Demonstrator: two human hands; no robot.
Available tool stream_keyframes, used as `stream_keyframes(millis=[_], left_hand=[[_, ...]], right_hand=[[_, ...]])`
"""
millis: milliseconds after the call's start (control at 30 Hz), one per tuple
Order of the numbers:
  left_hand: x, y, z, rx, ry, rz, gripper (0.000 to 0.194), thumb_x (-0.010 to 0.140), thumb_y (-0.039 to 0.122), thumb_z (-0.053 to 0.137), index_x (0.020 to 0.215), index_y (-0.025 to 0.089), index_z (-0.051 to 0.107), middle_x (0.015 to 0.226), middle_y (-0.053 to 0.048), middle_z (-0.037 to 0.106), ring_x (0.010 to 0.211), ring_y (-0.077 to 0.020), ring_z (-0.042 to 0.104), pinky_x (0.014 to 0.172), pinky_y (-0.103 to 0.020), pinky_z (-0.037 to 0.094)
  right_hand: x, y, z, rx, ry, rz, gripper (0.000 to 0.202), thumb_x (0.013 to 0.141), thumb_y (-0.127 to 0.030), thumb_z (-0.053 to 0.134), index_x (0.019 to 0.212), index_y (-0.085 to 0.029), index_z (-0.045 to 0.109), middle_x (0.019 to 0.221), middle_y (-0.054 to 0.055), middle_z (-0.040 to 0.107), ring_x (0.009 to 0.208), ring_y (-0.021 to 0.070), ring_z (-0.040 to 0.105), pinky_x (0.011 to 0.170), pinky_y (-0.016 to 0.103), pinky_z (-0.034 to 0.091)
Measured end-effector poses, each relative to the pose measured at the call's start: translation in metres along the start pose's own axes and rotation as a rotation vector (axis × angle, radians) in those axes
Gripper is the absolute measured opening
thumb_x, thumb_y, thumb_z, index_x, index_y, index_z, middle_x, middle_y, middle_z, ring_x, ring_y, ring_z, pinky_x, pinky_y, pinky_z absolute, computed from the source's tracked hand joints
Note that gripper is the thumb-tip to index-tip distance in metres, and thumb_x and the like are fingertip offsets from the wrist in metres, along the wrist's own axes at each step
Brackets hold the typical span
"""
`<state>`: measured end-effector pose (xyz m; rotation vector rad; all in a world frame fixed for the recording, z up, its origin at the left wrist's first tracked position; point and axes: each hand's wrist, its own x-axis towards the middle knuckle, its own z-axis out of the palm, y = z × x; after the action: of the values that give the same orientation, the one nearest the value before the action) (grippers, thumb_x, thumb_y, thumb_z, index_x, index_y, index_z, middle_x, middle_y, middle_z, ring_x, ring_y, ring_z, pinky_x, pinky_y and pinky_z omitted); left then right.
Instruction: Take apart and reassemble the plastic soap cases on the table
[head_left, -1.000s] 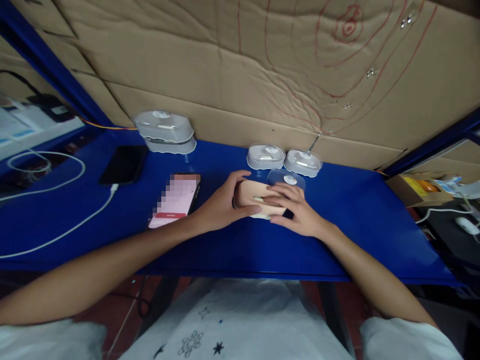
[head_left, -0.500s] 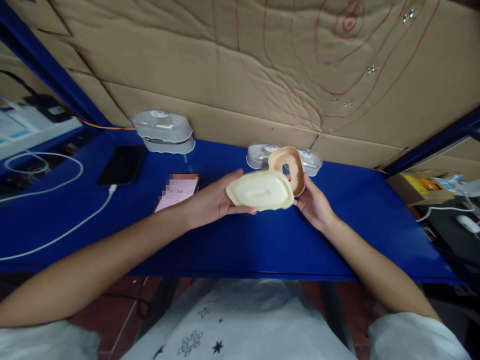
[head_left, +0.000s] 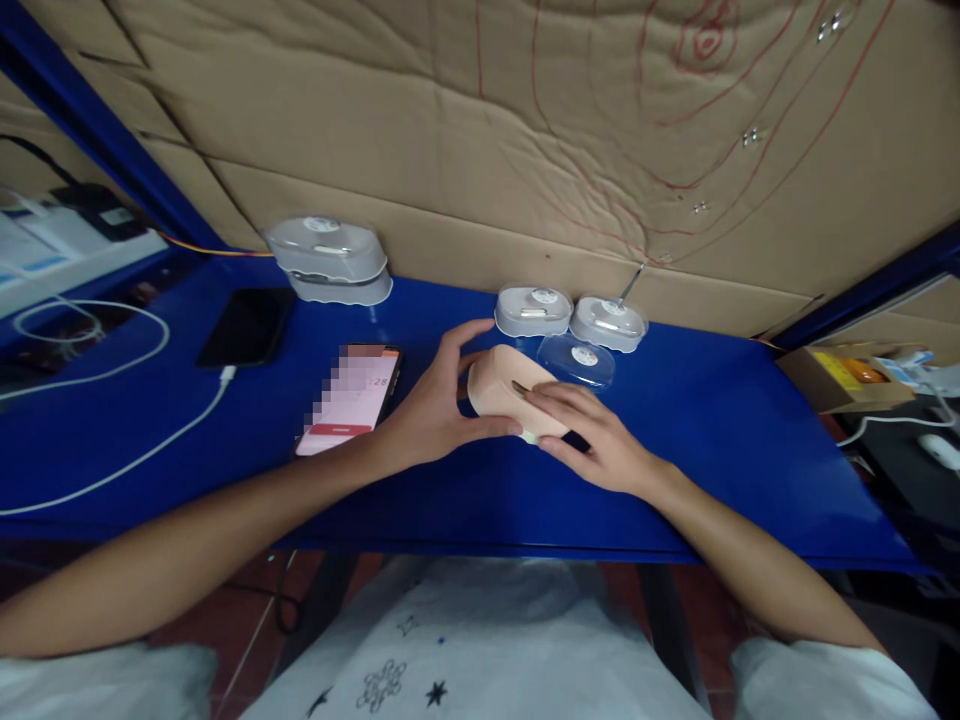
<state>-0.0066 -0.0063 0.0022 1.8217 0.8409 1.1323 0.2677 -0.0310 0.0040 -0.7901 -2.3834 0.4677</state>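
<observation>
left hand [head_left: 431,412] grips the left end of the peach cover [head_left: 498,388]; right hand [head_left: 611,445] grips its right end, fingers [head_left: 564,399] beside the top slot [head_left: 517,386]. the cover is over the worktop [head_left: 712,430], a pale base [head_left: 529,437] showing beneath. just behind, the clear lid [head_left: 556,360] bears a round label [head_left: 584,356], its print too small to read. phone [head_left: 351,398] to the left: "28" legible on screen, partly masked.

One left hand [head_left: 442,408], one right hand [head_left: 609,448] and one peach case [head_left: 499,385] were in view, besides one loose clear lid [head_left: 577,360], two unstacked gray cases [head_left: 532,312], one stack of gray cases [head_left: 330,250], two smartphones [head_left: 351,402], one white mouse [head_left: 937,450] and one cardboard box [head_left: 829,382].
</observation>
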Motion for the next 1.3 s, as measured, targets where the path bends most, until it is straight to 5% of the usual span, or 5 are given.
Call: stream_keyframes(millis=[333, 567, 767, 1000, 1300], left_hand=[[-0.001, -0.005, -0.002, 0.296, -0.179, 0.013, 0.098, 0.077, 0.052, 0.091, 0.156, 0.028, 0.038, 0.161, -0.015, 0.048, 0.150, -0.0378, 0.048, 0.126, -0.055, 0.038], [-0.002, -0.003, -0.004, 0.343, -0.216, -0.096, 0.101, 0.080, 0.059, 0.086, 0.159, 0.024, 0.034, 0.164, -0.017, 0.044, 0.153, -0.0372, 0.045, 0.129, -0.053, 0.034], [0.002, -0.002, -0.001, 0.365, -0.133, -0.182, 0.120, 0.079, 0.063, 0.085, 0.168, 0.020, 0.017, 0.174, -0.021, 0.031, 0.158, -0.0405, 0.038, 0.129, -0.055, 0.032], [-0.001, -0.006, 0.002, 0.323, -0.171, -0.125, 0.136, 0.074, 0.067, 0.088, 0.172, 0.022, 0.005, 0.176, -0.023, 0.027, 0.159, -0.0423, 0.036, 0.128, -0.059, 0.033], [-0.004, -0.009, 0.000, 0.352, -0.171, -0.012, 0.144, 0.066, 0.060, 0.097, 0.173, 0.029, 0.005, 0.174, -0.020, 0.034, 0.157, -0.0425, 0.039, 0.127, -0.061, 0.035]], right_hand=[[0.002, 0.017, -0.006, -0.068, -0.101, -0.030, 0.052, 0.112, -0.039, 0.047, 0.163, -0.033, 0.042, 0.158, 0.009, 0.057, 0.149, 0.0267, 0.052, 0.123, 0.053, 0.045], [-0.007, 0.080, -0.033, -0.390, 0.061, 0.374, 0.071, 0.101, -0.070, 0.053, 0.157, -0.026, 0.054, 0.166, 0.014, 0.049, 0.157, 0.0427, 0.038, 0.124, 0.071, 0.031], [0.001, 0.058, -0.010, 0.334, 0.210, 0.537, 0.068, 0.109, -0.069, 0.025, 0.163, -0.033, 0.044, 0.163, 0.008, 0.055, 0.141, 0.0306, 0.061, 0.113, 0.057, 0.055], [-0.001, 0.014, 0.003, 0.042, 0.039, 0.101, 0.055, 0.112, -0.045, 0.046, 0.166, -0.038, 0.038, 0.172, 0.005, 0.041, 0.161, 0.0295, 0.035, 0.132, 0.061, 0.029], [-0.001, 0.013, 0.000, -0.196, -0.049, -0.047, 0.081, 0.103, -0.048, 0.063, 0.171, -0.039, 0.019, 0.170, 0.012, 0.037, 0.159, 0.0366, 0.035, 0.126, 0.065, 0.039]])
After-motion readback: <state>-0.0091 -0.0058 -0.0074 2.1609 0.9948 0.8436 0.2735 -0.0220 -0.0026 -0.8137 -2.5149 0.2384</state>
